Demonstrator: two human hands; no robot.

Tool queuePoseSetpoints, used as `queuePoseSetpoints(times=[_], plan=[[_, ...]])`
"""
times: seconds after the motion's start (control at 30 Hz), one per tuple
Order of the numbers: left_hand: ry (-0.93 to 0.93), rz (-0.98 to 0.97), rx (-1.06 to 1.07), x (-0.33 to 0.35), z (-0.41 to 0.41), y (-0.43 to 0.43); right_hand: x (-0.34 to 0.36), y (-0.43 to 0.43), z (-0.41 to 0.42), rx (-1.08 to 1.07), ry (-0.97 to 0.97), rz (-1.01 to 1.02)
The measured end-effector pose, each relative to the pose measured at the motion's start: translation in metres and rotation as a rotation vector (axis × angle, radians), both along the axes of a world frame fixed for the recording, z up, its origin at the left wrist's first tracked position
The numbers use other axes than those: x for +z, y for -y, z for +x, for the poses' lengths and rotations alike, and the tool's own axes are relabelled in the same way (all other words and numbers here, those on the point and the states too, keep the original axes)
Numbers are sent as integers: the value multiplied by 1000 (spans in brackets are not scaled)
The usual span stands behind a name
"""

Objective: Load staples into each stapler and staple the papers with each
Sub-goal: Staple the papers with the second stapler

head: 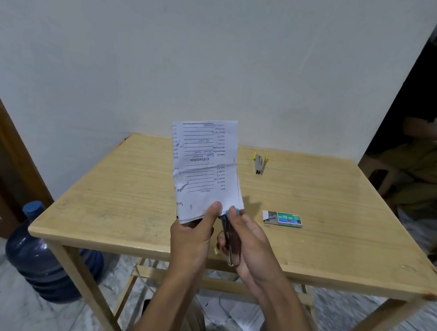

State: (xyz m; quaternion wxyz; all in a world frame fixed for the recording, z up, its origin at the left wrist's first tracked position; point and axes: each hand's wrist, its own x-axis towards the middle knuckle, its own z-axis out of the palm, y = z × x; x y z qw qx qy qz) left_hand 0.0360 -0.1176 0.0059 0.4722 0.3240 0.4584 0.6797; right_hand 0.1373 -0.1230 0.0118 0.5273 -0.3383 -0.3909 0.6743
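**Stapling the papers over the near table edge**

Pinching the papers (206, 169) upright, the left hand (193, 236) grips their lower edge. The right hand (249, 245) squeezes a blue-tipped stapler (230, 234) at the papers' lower right corner. A yellow stapler (259, 163) lies far right, with the staple box (283, 218) nearer on the table (126, 195).

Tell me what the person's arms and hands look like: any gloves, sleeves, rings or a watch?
Both are bare. The left hand and the right hand wear no gloves, and no rings show. Both forearms are uncovered from the wrist to the bottom edge of the picture, with no sleeve, watch or bracelet in sight. The upper arms are out of view.
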Motion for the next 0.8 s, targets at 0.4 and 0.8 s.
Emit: queuePoseSetpoints(times=[0.4, 0.8], plan=[[-194, 129, 104, 4, 4, 8, -10, -2, 0, 22, -145, -91], [-77, -45, -129, -3, -3, 6, -10, -7, 8, -70, -125, -93]])
